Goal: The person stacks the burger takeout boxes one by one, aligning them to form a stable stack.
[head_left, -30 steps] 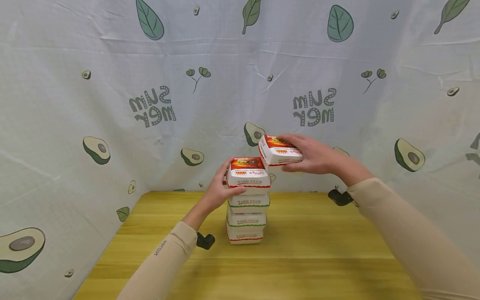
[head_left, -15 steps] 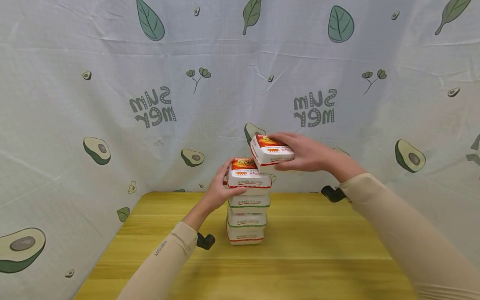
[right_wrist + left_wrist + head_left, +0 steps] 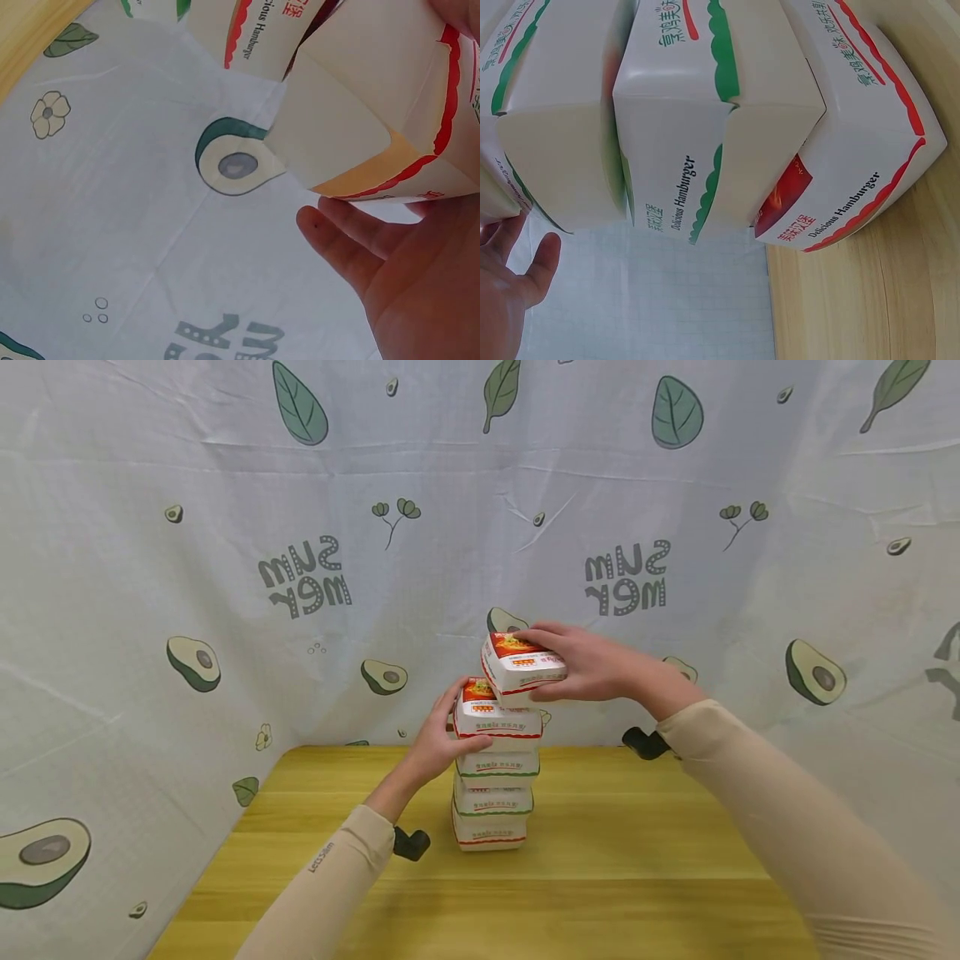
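Several white hamburger boxes stand in an upright stack point(image 3: 497, 768) in the head view, some trimmed in red and some in green. My left hand point(image 3: 435, 745) grips the top stacked hamburger box point(image 3: 495, 725), thumb on its near side and fingers along its left side. Above the stack's right part, my right hand point(image 3: 588, 664) holds another hamburger box point(image 3: 525, 675) by its right end, slightly tilted, with a red food picture on its lid. This box hides part of the top box's lid; whether the two touch, I cannot tell. Lower boxes point(image 3: 682, 112) fill the left wrist view.
The stack stands on a yellow wood-grain table point(image 3: 615, 860). Behind and to the left hangs a pale cloth point(image 3: 450, 568) printed with avocados and leaves. A black wrist device point(image 3: 411, 843) sits by the left cuff, another black device point(image 3: 645, 743) by the right.
My right hand has carried its hamburger box left, from beside the stack's top to over its right part. The left hand and the stack have stayed in place.
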Demonstrator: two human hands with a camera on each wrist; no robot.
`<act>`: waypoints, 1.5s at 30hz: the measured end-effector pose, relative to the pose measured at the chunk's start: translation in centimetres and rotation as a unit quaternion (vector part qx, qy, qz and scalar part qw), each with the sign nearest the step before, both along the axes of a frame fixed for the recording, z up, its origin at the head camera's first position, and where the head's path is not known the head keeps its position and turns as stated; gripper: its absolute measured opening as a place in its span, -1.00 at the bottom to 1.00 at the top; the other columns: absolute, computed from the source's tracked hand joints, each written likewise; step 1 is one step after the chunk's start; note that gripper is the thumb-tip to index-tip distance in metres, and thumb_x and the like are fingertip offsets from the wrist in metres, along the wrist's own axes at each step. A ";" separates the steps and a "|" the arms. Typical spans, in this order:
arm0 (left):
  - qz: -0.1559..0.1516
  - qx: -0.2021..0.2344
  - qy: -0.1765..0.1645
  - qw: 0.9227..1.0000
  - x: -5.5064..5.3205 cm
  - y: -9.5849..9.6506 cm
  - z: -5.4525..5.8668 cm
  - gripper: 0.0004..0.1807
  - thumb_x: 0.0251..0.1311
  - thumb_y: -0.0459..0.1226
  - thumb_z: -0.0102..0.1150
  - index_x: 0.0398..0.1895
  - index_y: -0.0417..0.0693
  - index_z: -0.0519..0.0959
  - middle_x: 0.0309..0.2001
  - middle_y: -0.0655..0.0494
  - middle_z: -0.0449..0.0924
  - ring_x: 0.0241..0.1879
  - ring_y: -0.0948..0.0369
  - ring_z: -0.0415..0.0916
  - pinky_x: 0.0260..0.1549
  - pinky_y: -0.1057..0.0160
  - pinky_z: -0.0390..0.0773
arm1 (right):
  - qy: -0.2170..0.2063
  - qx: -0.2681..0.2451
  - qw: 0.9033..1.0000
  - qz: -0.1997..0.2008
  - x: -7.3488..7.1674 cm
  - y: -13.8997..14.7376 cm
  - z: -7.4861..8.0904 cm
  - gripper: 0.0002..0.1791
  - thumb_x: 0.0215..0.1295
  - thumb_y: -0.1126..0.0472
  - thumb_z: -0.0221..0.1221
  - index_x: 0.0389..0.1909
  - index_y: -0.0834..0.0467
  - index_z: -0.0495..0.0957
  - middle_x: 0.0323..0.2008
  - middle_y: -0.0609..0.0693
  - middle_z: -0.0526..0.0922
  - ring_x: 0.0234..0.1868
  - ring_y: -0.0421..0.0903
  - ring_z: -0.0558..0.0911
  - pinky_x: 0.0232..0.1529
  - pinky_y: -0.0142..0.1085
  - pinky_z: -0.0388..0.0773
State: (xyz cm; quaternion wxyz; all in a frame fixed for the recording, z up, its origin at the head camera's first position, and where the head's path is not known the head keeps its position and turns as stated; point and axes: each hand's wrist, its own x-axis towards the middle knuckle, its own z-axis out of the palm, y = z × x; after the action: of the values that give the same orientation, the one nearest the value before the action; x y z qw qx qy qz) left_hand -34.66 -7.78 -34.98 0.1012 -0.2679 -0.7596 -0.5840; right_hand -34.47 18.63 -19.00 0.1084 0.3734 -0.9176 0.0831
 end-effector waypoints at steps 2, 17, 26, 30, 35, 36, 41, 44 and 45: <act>-0.003 -0.001 -0.001 1.000 0.0 0.0 0.0 0.04 0.15 -0.15 0.45 0.58 0.43 -0.01 0.42 0.05 0.14 0.25 0.03 0.39 0.18 -0.06 0.51 | 0.000 0.003 1.000 0.001 0.0 -0.2 0.0 -0.06 0.17 -0.21 0.36 0.54 -0.23 0.15 0.51 -0.04 0.19 0.27 0.04 0.39 0.15 0.04 0.46; -0.016 -0.010 -0.032 0.999 2.8 0.0 2.3 0.05 0.21 -0.23 0.38 0.63 0.20 -0.09 0.45 -0.06 0.09 0.29 -0.02 0.34 0.24 -0.06 0.46 | 0.009 0.000 1.000 0.011 0.0 -1.8 0.1 -0.10 0.12 -0.23 0.40 0.46 -0.19 0.23 0.42 -0.06 0.34 0.13 -0.03 0.51 0.06 -0.05 0.52; -0.016 -0.004 -0.022 1.000 2.9 0.0 2.2 0.05 0.20 -0.25 0.37 0.63 0.14 -0.09 0.42 -0.07 0.12 0.26 -0.01 0.37 0.21 -0.06 0.48 | -0.007 -0.003 1.000 0.018 0.2 -1.4 0.0 0.06 0.02 -0.22 0.48 0.54 -0.16 0.20 0.57 0.02 0.11 0.43 0.16 0.32 0.23 0.12 0.43; -0.023 -0.001 -0.016 1.000 2.9 0.0 2.2 0.05 0.20 -0.27 0.37 0.63 0.09 -0.09 0.41 -0.08 0.15 0.24 0.00 0.40 0.18 -0.03 0.51 | -0.016 -0.006 0.999 0.028 0.1 -1.2 -0.3 0.09 0.01 -0.16 0.51 0.56 -0.15 0.16 0.56 0.02 0.12 0.43 0.14 0.31 0.24 0.12 0.41; -0.025 0.002 -0.019 1.000 2.8 0.0 2.1 0.03 0.21 -0.26 0.37 0.63 0.13 -0.07 0.40 -0.07 0.16 0.22 0.01 0.42 0.17 -0.01 0.53 | -0.008 -0.007 1.000 0.026 0.1 -1.2 -0.7 0.08 0.04 -0.19 0.48 0.56 -0.19 0.15 0.57 -0.01 0.11 0.45 0.13 0.28 0.24 0.13 0.41; -0.024 0.003 -0.019 1.000 2.8 0.0 2.1 0.03 0.21 -0.26 0.37 0.62 0.14 -0.07 0.40 -0.07 0.16 0.22 0.01 0.42 0.17 -0.01 0.53 | -0.007 -0.006 1.000 0.024 0.1 -1.2 -0.7 0.07 0.05 -0.20 0.47 0.56 -0.19 0.14 0.57 -0.01 0.11 0.44 0.13 0.29 0.23 0.13 0.42; -0.024 0.000 -0.018 1.000 2.8 0.0 2.1 0.03 0.21 -0.26 0.36 0.62 0.15 -0.07 0.40 -0.08 0.16 0.22 0.00 0.42 0.16 -0.02 0.53 | -0.002 -0.001 1.000 0.016 0.2 -1.2 -1.0 0.04 0.11 -0.24 0.41 0.57 -0.21 0.10 0.58 -0.04 0.08 0.42 0.12 0.33 0.21 0.11 0.45; -0.023 0.000 -0.022 1.000 2.7 0.0 2.1 0.03 0.21 -0.25 0.37 0.63 0.17 -0.08 0.40 -0.07 0.15 0.23 0.01 0.41 0.16 -0.01 0.53 | -0.002 -0.004 1.000 0.015 0.2 -1.3 -1.1 0.04 0.13 -0.25 0.40 0.58 -0.22 0.09 0.59 -0.06 0.06 0.43 0.13 0.32 0.22 0.12 0.45; -0.023 0.001 -0.021 1.000 2.7 0.0 2.1 0.04 0.21 -0.25 0.37 0.63 0.16 -0.08 0.41 -0.07 0.14 0.23 0.00 0.41 0.16 -0.02 0.53 | -0.001 -0.004 1.000 0.015 0.2 -1.2 -1.1 0.04 0.13 -0.26 0.40 0.58 -0.23 0.09 0.59 -0.07 0.05 0.43 0.13 0.32 0.22 0.13 0.45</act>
State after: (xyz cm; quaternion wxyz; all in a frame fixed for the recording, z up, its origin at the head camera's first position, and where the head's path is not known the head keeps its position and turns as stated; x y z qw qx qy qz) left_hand -31.95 -7.75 -32.91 0.0726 -0.2729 -0.7547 -0.5922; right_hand -34.28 17.38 -20.13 0.1076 0.3862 -0.9118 0.0885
